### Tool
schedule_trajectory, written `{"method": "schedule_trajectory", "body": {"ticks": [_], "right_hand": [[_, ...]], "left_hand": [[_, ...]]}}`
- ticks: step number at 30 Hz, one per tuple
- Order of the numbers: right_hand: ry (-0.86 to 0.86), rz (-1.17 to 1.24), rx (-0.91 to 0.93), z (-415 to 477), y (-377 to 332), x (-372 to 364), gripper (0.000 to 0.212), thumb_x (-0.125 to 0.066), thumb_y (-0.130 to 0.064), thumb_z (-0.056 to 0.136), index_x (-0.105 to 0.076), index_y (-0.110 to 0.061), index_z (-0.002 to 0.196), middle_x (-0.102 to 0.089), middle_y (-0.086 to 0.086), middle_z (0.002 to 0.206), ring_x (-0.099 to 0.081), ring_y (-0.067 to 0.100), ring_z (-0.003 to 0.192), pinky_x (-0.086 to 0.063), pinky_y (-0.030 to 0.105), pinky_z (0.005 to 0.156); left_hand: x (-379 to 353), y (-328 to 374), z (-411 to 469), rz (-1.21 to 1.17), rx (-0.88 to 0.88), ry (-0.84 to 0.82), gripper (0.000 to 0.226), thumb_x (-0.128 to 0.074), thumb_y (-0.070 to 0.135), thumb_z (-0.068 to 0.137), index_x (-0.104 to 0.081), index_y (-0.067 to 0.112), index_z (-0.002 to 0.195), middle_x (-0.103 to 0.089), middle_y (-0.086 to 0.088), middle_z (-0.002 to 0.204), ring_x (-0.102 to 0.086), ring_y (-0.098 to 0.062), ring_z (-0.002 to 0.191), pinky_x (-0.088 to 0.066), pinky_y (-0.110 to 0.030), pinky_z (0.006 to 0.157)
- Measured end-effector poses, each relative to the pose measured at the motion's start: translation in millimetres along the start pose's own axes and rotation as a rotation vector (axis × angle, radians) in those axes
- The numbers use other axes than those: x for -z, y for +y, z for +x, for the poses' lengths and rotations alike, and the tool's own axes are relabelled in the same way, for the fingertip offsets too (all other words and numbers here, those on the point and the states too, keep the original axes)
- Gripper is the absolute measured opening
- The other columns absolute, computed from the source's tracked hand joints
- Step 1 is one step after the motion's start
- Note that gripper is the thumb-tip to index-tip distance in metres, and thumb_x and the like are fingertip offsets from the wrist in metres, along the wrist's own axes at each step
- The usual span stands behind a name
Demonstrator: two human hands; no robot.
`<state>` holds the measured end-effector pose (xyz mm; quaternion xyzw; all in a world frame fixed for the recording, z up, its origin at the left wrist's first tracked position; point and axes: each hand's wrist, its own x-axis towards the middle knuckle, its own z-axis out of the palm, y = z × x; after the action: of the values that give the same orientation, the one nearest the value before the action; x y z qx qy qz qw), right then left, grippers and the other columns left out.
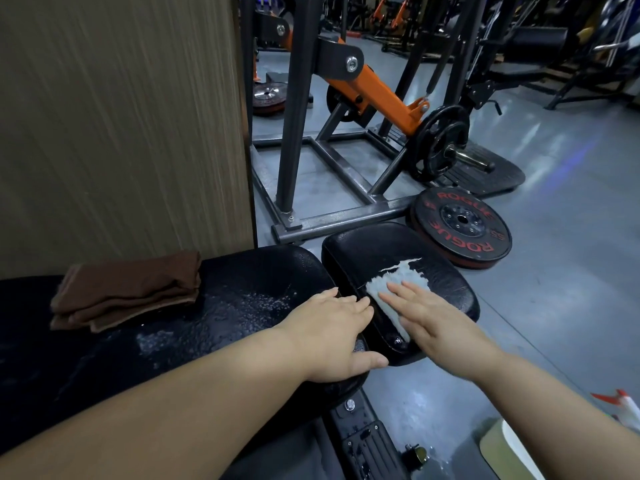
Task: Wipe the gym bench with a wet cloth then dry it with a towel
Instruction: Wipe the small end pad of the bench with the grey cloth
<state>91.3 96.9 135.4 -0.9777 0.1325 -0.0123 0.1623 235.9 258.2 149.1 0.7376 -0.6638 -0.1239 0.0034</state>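
The black padded gym bench point(242, 282) runs from the left to the centre, with a separate black seat pad point(374, 247) at its right end. Wet patches shine on the long pad. A white wet cloth point(398, 282) lies on the seat pad, and my right hand point(436, 323) presses flat on it, fingers spread. My left hand point(332, 337) rests palm down on the end of the long pad, thumb over its edge, holding nothing. A folded brown towel point(128, 289) sits on the bench at the left, apart from both hands.
A wood-grain wall panel point(121, 116) stands right behind the bench. A black and orange machine frame point(346, 188) and a red-lettered weight plate point(460, 226) lie on the grey floor beyond the seat pad. A spray bottle point(620, 407) shows at the lower right edge.
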Motion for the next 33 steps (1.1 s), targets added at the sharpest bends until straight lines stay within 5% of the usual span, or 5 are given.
{"method": "schedule_trajectory", "body": {"ticks": [12,16,21,26,33], "right_hand": [[0.009,-0.098,-0.107,72,-4,4,0.049,-0.032,-0.017,0.104,-0.024,-0.023,0.151,-0.017,-0.003,0.159,-0.009,0.014,0.147,-0.004,0.019,0.113],[0.042,-0.104,0.006,8,-3,-2,0.046,-0.034,-0.024,0.102,-0.034,-0.023,0.148,-0.031,-0.003,0.154,-0.022,0.019,0.145,-0.003,0.01,0.108],[0.028,-0.14,0.02,-23,8,-12,0.051,-0.026,-0.04,0.098,-0.039,-0.029,0.146,-0.036,-0.005,0.151,-0.028,0.016,0.142,-0.014,0.024,0.115],[0.128,-0.195,0.069,38,3,-1,0.046,-0.037,-0.024,0.093,-0.055,-0.009,0.133,-0.056,0.012,0.133,-0.052,0.033,0.123,-0.023,0.024,0.106],[0.052,-0.216,-0.115,86,1,2,0.051,-0.03,-0.021,0.101,-0.022,-0.024,0.151,-0.019,0.0,0.158,-0.015,0.018,0.143,-0.016,0.034,0.116]], "left_hand": [[-6,-1,-1,0.016,-0.017,0.019,0.083,-0.032,0.067,0.093,-0.013,0.016,0.156,-0.006,-0.001,0.163,-0.005,-0.012,0.149,0.005,-0.031,0.12],[-8,-2,1,0.01,-0.021,0.036,0.081,-0.032,0.066,0.094,-0.013,0.016,0.156,-0.006,0.0,0.163,-0.005,-0.011,0.149,0.005,-0.03,0.12],[-9,-3,3,0.003,-0.019,0.064,0.074,-0.038,0.056,0.097,-0.014,0.017,0.156,-0.007,0.001,0.163,-0.009,-0.012,0.149,0.0,-0.031,0.119],[-11,-2,4,-0.003,-0.001,0.099,0.071,-0.038,0.053,0.098,-0.016,0.018,0.155,-0.009,0.002,0.163,-0.011,-0.011,0.148,-0.003,-0.029,0.119],[-10,1,4,0.015,0.015,0.091,0.071,-0.04,0.053,0.097,-0.019,0.018,0.155,-0.012,0.002,0.162,-0.013,-0.009,0.147,-0.004,-0.027,0.118]]}}
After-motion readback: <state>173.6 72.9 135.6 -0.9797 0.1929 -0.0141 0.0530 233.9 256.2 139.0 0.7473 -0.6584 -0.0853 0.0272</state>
